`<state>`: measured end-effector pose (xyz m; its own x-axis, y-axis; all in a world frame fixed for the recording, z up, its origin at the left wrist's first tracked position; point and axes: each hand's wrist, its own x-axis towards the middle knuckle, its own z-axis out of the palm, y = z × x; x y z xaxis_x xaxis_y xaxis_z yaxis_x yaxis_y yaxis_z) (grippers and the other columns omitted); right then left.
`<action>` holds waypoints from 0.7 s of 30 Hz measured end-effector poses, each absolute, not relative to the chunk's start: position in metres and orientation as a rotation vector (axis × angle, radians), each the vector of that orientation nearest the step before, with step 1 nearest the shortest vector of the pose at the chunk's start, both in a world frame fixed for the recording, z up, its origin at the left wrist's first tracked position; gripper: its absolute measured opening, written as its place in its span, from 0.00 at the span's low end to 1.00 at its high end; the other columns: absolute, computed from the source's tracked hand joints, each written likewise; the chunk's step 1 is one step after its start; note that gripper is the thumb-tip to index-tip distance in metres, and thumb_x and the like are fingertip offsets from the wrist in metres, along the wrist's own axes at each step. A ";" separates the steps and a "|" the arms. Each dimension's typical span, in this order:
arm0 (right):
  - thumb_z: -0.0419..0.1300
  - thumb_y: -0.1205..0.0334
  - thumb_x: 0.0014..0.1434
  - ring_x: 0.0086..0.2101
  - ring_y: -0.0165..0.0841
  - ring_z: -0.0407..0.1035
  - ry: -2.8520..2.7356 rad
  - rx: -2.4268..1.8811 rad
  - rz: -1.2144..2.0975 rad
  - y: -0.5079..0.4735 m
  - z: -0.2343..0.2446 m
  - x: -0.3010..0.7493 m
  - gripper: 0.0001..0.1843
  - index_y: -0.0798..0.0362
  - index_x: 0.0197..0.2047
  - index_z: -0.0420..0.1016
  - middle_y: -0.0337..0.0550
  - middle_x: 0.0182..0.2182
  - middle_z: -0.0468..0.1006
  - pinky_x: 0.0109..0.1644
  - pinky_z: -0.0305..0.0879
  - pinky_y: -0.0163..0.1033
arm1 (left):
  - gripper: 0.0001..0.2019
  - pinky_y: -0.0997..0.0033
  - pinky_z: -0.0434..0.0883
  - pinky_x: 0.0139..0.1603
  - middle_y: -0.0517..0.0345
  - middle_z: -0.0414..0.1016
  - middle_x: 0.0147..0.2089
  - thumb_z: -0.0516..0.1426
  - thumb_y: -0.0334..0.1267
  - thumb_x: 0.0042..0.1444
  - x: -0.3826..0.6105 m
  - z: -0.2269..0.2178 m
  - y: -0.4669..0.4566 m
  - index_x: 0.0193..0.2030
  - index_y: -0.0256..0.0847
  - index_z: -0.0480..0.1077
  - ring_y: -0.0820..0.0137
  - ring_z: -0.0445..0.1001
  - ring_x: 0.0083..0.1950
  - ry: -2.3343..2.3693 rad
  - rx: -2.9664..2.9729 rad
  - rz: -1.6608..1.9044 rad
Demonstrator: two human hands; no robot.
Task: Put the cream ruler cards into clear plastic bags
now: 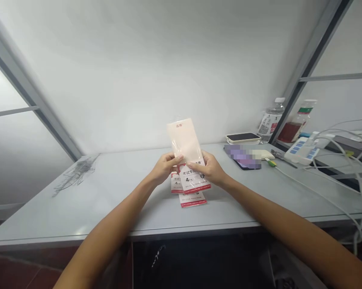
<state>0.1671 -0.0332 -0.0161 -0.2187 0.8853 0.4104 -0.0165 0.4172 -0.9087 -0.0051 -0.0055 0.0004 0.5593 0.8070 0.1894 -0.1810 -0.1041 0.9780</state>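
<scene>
A clear plastic packet point(185, 138) with a pale pink upper part and a white label edged in red is held up above the desk, tilted slightly. My left hand point(164, 167) is closed on its left edge, thumb laid across the front. My right hand point(211, 168) grips the right edge, its thumb also on the front. Below and behind it show a similar packet point(176, 188) at the left and another packet point(194, 201) nearer the desk's front edge. Their upper parts are hidden by the held packet and my hands.
On the grey desk point(117, 192), a phone on a white box point(243, 138) and a purple-patterned item point(243, 157), partly blurred out, lie at the right. Beyond stand a clear bottle point(270, 120), a bottle with dark red liquid point(297, 122), a power strip point(304, 150) and tangled white cables point(315, 195).
</scene>
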 end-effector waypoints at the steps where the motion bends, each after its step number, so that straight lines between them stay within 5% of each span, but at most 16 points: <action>1: 0.63 0.53 0.48 0.32 0.36 0.70 -1.562 -0.790 1.015 -0.033 -0.016 0.167 0.19 0.54 0.41 0.68 0.44 0.33 0.75 0.32 0.67 0.39 | 0.14 0.75 0.63 0.25 0.60 0.66 0.25 0.59 0.46 0.48 -0.006 0.001 -0.005 0.28 0.34 0.67 0.77 0.66 0.25 0.569 1.443 0.914; 21: 0.63 0.53 0.49 0.31 0.35 0.71 -1.547 -0.773 1.070 -0.032 -0.017 0.169 0.19 0.54 0.42 0.68 0.43 0.33 0.76 0.31 0.68 0.38 | 0.18 0.73 0.67 0.30 0.56 0.69 0.28 0.56 0.50 0.51 -0.006 0.000 -0.005 0.31 0.33 0.70 0.75 0.68 0.28 0.639 1.524 0.874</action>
<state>0.1685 -0.0324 -0.0166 -0.2370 0.8891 0.3915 -0.0527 0.3907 -0.9190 -0.0058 -0.0054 0.0001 0.5661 0.8074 0.1664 -0.0859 -0.1430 0.9860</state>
